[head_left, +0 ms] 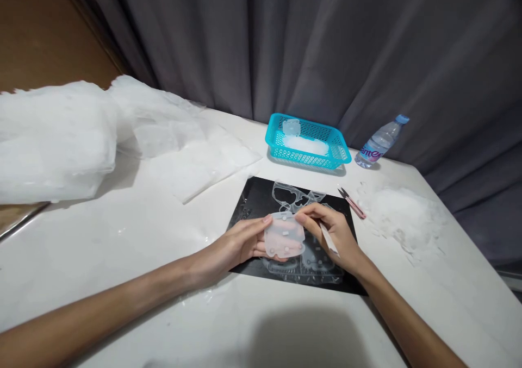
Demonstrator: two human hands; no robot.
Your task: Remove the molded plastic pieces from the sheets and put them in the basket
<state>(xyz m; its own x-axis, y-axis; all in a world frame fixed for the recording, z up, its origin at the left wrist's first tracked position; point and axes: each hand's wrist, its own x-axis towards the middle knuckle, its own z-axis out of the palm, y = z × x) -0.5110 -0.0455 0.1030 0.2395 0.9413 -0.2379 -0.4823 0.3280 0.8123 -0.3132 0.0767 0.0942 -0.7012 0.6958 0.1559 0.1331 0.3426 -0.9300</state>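
Note:
A translucent, rounded-square plastic piece (284, 236) with small holes and bumps lies across the fingers of my left hand (248, 238), its thumb pressing on the left edge. My right hand (332, 228) is closed, with thumb and forefinger at the piece's upper right edge. A slim white tool (329, 239) sticks out of the right hand toward me; its other end is hidden in the fingers. Below both hands is a black mat (255, 199) bearing clear moulded plastic sheets (285, 194) with cut-out shapes.
A blue basket (302, 161) with translucent pieces in it stands behind the mat. To its right is a water bottle (373, 149). Pink-handled thread snips (353, 204) lie beside a heap of clear plastic scraps (403, 213). Large white plastic bags (57, 139) fill the table's left back.

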